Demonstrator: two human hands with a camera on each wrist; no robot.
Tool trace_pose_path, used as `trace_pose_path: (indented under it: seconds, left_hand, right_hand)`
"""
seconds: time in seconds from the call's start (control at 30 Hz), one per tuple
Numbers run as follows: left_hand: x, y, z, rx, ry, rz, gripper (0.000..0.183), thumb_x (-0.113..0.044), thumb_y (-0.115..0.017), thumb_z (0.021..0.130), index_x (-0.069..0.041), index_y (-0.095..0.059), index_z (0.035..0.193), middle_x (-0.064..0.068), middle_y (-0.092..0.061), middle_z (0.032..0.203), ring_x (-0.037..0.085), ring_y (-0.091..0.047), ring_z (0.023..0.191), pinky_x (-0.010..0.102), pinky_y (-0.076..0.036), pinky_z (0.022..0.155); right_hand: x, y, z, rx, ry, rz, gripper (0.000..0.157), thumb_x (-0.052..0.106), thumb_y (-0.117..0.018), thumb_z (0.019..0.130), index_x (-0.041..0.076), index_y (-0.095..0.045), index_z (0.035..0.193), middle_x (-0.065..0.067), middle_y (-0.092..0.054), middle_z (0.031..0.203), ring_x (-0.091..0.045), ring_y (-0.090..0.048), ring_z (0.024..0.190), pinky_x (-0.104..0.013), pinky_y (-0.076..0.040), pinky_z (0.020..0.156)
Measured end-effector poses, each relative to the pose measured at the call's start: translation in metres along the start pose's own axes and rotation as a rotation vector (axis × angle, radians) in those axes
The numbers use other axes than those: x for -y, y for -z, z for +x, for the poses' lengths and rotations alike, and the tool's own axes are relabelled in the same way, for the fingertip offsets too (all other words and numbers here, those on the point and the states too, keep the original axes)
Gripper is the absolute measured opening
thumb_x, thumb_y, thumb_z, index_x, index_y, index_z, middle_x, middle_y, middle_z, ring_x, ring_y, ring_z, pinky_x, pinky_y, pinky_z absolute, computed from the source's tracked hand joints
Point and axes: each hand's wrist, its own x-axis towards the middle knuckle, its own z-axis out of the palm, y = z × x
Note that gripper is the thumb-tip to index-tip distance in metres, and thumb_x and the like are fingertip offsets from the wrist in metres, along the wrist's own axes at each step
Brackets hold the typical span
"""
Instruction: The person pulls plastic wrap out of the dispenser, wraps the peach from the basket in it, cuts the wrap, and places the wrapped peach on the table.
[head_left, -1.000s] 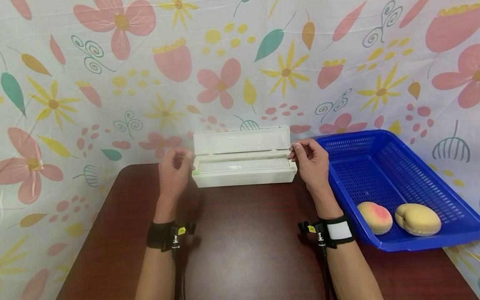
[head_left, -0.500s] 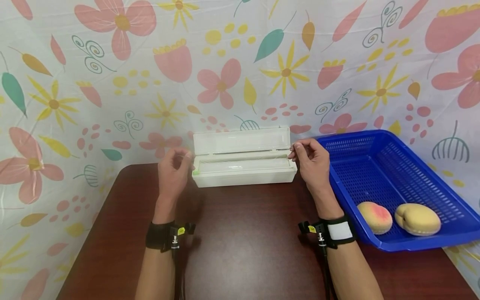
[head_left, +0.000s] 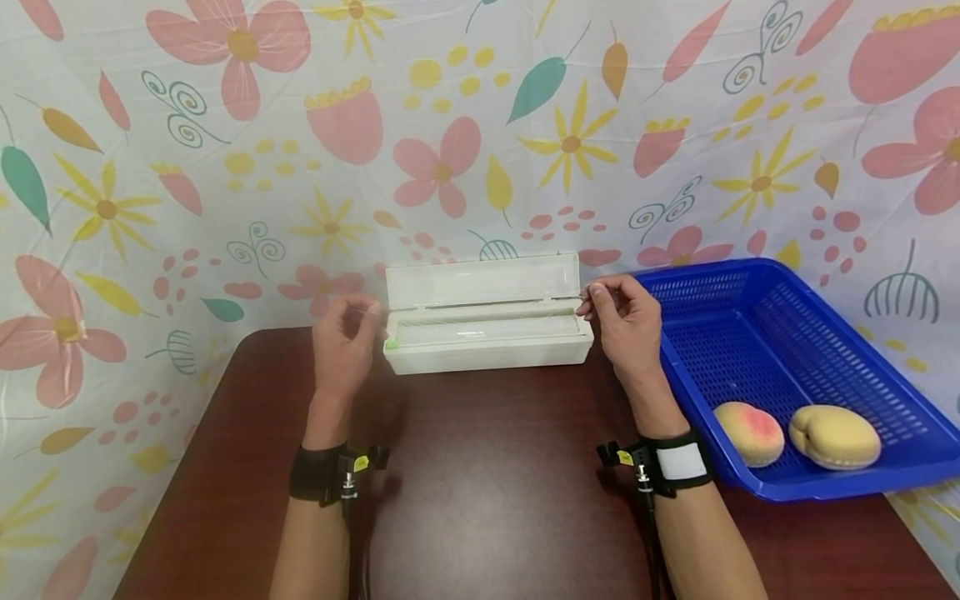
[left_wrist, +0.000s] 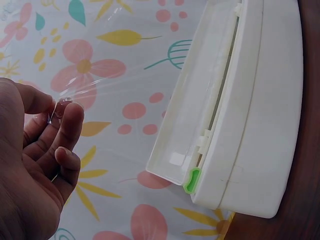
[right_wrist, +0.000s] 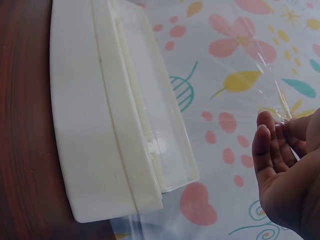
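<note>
A white cling film dispenser [head_left: 487, 358] stands on the table with its lid [head_left: 483, 282] raised at the back and a roll [head_left: 480, 332] inside. Left of it, my left hand [head_left: 342, 350] pinches one corner of clear cling film [left_wrist: 75, 92] between thumb and fingers. On the other side, my right hand [head_left: 632, 333] pinches the opposite corner of the film, whose creases [right_wrist: 276, 85] catch the light in the right wrist view. The sheet looks stretched between both hands, though its middle is nearly invisible. A small green slider [left_wrist: 192, 180] sits at the dispenser's left end.
A blue plastic basket [head_left: 697, 421] stands at the right, close to my right forearm. It holds a blushed peach [head_left: 750, 435] and a yellow peach-like fruit [head_left: 836, 437]. Behind the dark wooden table [head_left: 487, 500] hangs a flower-patterned curtain [head_left: 442, 171].
My hands have drifted very slightly apart, the left to the left and the right to the right, both still pinching the film. The dispenser and basket have stayed in place.
</note>
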Motion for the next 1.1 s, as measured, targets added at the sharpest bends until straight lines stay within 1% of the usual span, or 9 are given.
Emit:
trace_pose_path:
  seconds: [0.07,0.1,0.3,0.37,0.5,0.6,0.77,0.93,1.1]
  left_hand:
    - [0.0,0.0,0.0,0.0,0.002,-0.007,0.014,-0.001,-0.059,0.093,0.013,-0.06,0.097,0.022,-0.06,0.079,0.04,-0.056,0.063,0.022,-0.041,0.054]
    - [-0.001,0.0,0.0,0.0,0.001,-0.01,0.014,-0.001,-0.059,0.093,0.012,-0.06,0.096,0.022,-0.061,0.079,0.038,-0.056,0.063,0.022,-0.041,0.054]
    - [-0.003,0.001,0.001,-0.004,-0.017,-0.005,0.012,0.0,-0.059,0.093,0.012,-0.06,0.095,0.024,-0.061,0.079,0.019,-0.057,0.061,0.022,-0.042,0.056]
    - [-0.005,0.001,0.001,-0.006,-0.016,-0.008,0.012,0.0,-0.059,0.093,0.012,-0.06,0.094,0.025,-0.061,0.08,0.017,-0.056,0.06,0.022,-0.042,0.056]
    - [-0.007,0.002,0.001,-0.011,-0.016,0.0,0.011,0.0,-0.059,0.093,0.01,-0.06,0.093,0.02,-0.062,0.079,0.019,-0.057,0.061,0.022,-0.043,0.057]
    - [-0.008,0.002,0.002,-0.015,-0.029,0.001,0.009,0.0,-0.059,0.092,0.01,-0.06,0.092,0.017,-0.063,0.08,0.025,-0.058,0.061,0.022,-0.044,0.058]
    - [-0.008,0.002,0.003,-0.015,-0.061,-0.01,0.01,0.001,-0.059,0.092,0.011,-0.059,0.091,0.02,-0.062,0.082,0.032,-0.057,0.062,0.021,-0.044,0.058]
    - [-0.009,0.002,0.003,-0.016,-0.075,-0.014,0.009,0.002,-0.06,0.092,0.011,-0.06,0.091,0.023,-0.061,0.081,0.03,-0.057,0.062,0.021,-0.044,0.058]
    - [-0.012,0.002,0.002,-0.019,-0.078,-0.018,0.008,0.002,-0.06,0.091,0.011,-0.06,0.091,0.023,-0.061,0.083,0.024,-0.057,0.063,0.021,-0.044,0.059]
  right_hand:
    - [0.006,-0.001,0.0,0.004,0.0,-0.01,0.012,-0.01,-0.053,0.094,-0.021,-0.058,0.097,-0.037,-0.057,0.086,-0.036,-0.059,0.063,-0.026,-0.053,0.06]
    - [0.008,-0.002,0.0,0.006,-0.001,-0.014,0.013,-0.01,-0.053,0.094,-0.021,-0.058,0.097,-0.038,-0.057,0.086,-0.037,-0.058,0.064,-0.026,-0.052,0.06]
    - [0.017,-0.003,0.001,0.005,-0.008,-0.037,0.013,-0.009,-0.053,0.094,-0.021,-0.058,0.097,-0.038,-0.057,0.085,-0.038,-0.058,0.064,-0.026,-0.052,0.059]
    - [0.017,-0.003,0.001,0.005,-0.008,-0.044,0.013,-0.009,-0.053,0.094,-0.021,-0.058,0.097,-0.037,-0.057,0.085,-0.038,-0.058,0.063,-0.026,-0.052,0.059]
    - [0.018,-0.003,0.001,0.01,-0.004,-0.061,0.014,-0.008,-0.053,0.094,-0.021,-0.058,0.098,-0.036,-0.058,0.086,-0.039,-0.058,0.064,-0.027,-0.052,0.059]
    - [0.017,-0.001,0.002,0.011,0.001,-0.065,0.014,-0.008,-0.054,0.094,-0.02,-0.058,0.098,-0.035,-0.059,0.086,-0.038,-0.058,0.064,-0.028,-0.052,0.059]
    - [0.005,0.002,0.002,-0.004,0.005,-0.051,0.013,-0.007,-0.054,0.094,-0.017,-0.06,0.099,-0.033,-0.059,0.086,-0.035,-0.059,0.065,-0.027,-0.052,0.059]
    - [-0.004,0.005,0.002,-0.015,-0.003,-0.042,0.013,-0.004,-0.056,0.094,-0.014,-0.063,0.1,-0.031,-0.06,0.086,-0.031,-0.061,0.065,-0.027,-0.053,0.06]
    - [-0.001,0.005,0.002,-0.009,0.004,-0.041,0.013,-0.005,-0.055,0.094,-0.015,-0.062,0.099,-0.033,-0.059,0.086,-0.033,-0.059,0.066,-0.029,-0.053,0.06]
